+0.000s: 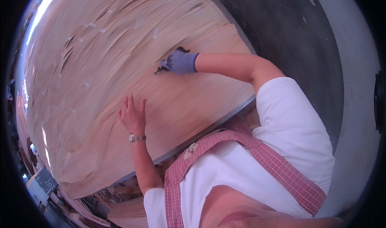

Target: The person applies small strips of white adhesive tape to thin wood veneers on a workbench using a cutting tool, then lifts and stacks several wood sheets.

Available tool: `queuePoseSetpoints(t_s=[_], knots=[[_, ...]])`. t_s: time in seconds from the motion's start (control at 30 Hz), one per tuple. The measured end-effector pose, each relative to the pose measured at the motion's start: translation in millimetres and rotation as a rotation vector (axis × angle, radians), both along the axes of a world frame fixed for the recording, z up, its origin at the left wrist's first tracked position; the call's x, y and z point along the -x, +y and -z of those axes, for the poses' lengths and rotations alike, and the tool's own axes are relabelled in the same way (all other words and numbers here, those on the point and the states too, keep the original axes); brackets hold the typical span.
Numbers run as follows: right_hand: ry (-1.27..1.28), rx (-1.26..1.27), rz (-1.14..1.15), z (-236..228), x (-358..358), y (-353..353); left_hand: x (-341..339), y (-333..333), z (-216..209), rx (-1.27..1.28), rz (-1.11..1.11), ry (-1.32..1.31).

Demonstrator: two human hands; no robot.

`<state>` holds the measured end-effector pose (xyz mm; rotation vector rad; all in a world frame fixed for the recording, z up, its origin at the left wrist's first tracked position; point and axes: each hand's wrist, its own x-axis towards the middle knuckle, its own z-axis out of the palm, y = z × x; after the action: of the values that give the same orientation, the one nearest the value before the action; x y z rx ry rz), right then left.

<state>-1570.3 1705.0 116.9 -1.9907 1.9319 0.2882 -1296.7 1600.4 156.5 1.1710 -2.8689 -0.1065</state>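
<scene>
A wide sheet of pale wood veneer (173, 103) lies before me, its grain running slantwise. My left hand (133, 114) is bare, with a watch (137, 137) at the wrist; its fingers are spread flat on the veneer. Farther up and to the right, my right hand (180, 62) wears a blue-grey glove with dark patches. It is closed round a small dark tool (159, 70) whose thin tip points down-left at the veneer. Most of the tool is hidden in the fist, so its exact kind does not show.
Rippled, split veneer (100, 47) with small pale tape pieces (102, 30) spreads beyond my hands. A straight edge (225, 117) bounds the work surface near my body. Torn veneer scraps (120, 196) lie below it at lower left. Dark floor (289, 39) lies to the right.
</scene>
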Motion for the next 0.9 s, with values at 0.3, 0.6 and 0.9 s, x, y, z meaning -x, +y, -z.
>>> queuePoseSetpoints(t_s=[0.3,0.6,0.9], knots=[[-0.062,-0.027,0.198,-10.6,231.2,166.7,4.7,4.3,24.1,-0.189,-0.228,-0.196],[0.040,0.072,0.451,-22.7,318.2,259.2,4.2,12.0,35.7,-0.160,-0.263,-0.188],[-0.131,0.510,0.413,-1.2,238.8,185.0,7.7,15.7,34.0,-0.130,-0.264,-0.175]])
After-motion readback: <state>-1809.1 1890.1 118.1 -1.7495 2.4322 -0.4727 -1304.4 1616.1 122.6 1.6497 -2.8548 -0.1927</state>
